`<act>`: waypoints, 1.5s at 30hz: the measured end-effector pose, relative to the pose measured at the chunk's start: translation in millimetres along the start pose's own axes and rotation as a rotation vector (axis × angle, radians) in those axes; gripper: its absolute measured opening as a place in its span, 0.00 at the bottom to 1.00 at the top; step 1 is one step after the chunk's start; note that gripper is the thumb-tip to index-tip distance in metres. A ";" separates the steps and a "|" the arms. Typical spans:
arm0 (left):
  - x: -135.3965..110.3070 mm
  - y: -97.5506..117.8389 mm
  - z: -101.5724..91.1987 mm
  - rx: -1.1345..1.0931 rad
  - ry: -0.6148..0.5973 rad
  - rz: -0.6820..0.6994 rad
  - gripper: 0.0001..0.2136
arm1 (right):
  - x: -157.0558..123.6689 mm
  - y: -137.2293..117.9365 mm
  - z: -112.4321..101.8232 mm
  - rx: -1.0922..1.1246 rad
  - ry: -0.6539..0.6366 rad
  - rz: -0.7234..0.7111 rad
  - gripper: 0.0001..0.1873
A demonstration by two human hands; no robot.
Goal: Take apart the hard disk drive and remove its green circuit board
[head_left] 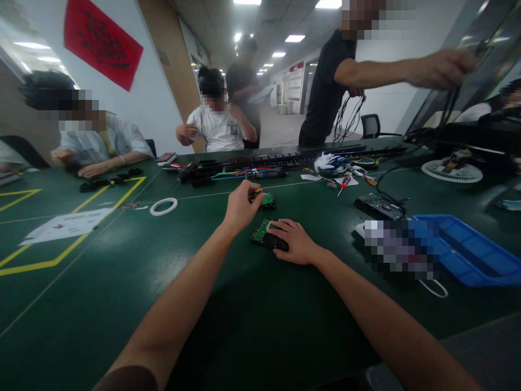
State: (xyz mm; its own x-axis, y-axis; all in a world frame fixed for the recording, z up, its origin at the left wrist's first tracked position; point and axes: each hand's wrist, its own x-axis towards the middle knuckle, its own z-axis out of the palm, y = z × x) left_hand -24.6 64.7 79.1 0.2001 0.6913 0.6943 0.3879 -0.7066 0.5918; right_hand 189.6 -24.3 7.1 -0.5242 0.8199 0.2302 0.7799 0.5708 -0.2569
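Observation:
My left hand [243, 205] has its thumb and fingers drawn together in a pinch at the left edge of a small hard drive [268, 201] with a green circuit board. A bit of yellow shows by the fingertips; what they hold is too small to make out. Closer to me lies a second hard drive [259, 232], green board facing up and the rest black. Over its right part is my right hand [296, 242], fingers across the top and thumb at the near edge, gripping it against the green table [195, 326]. The palm hides part of this drive.
Another drive [378, 205] with cables and a blue tray [468, 255] are on the right. A red screwdriver [344, 184] lies beyond, near bundled wires [244, 172]. A white tape ring [163, 206] sits left. Several people are around the table; one reaches across at the right.

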 end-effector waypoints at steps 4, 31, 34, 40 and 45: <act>0.5 2.9 -2.9 0.084 0.002 0.059 0.07 | -0.4 0.9 1.2 -0.006 0.011 -0.002 0.38; -0.6 -1.3 -1.0 0.102 0.040 0.108 0.08 | -0.5 -0.2 0.4 -0.026 0.017 -0.020 0.36; 1.4 2.4 -5.8 0.173 0.024 0.146 0.08 | -0.7 0.1 0.9 -0.024 0.016 -0.024 0.36; 1.0 3.2 -4.2 0.160 -0.032 0.179 0.11 | -0.8 0.2 2.1 -0.028 0.029 -0.024 0.35; -1.7 0.8 0.2 0.108 -0.023 0.076 0.10 | -0.8 0.1 1.8 -0.030 0.024 -0.021 0.36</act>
State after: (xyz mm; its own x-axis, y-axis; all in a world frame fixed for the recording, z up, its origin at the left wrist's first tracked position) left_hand -24.4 63.0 78.3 0.2526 0.6404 0.7253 0.4651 -0.7377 0.4893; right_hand 189.6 -24.8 5.2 -0.5323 0.8065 0.2573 0.7793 0.5856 -0.2233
